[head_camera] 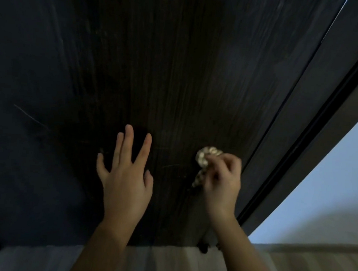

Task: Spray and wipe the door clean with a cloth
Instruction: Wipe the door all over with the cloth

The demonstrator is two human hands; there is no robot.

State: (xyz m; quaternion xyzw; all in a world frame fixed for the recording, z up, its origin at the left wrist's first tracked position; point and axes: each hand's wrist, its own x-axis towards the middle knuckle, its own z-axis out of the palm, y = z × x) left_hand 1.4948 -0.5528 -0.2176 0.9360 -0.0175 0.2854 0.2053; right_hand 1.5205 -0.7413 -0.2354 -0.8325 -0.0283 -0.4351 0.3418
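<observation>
A dark wood-grain door (177,72) fills most of the head view, with faint streaks across its surface. My left hand (125,174) lies flat against the lower door, fingers spread and empty. To its right, my right hand (223,180) is closed around a small bunched patterned cloth (206,157), pressing it against the door near the right edge. No spray bottle is in view.
The dark door frame (313,122) runs diagonally along the right side. Beyond it is a pale wall (328,186). Light wood-look flooring (166,262) meets the door's bottom edge, where a small dark object (203,248) sits.
</observation>
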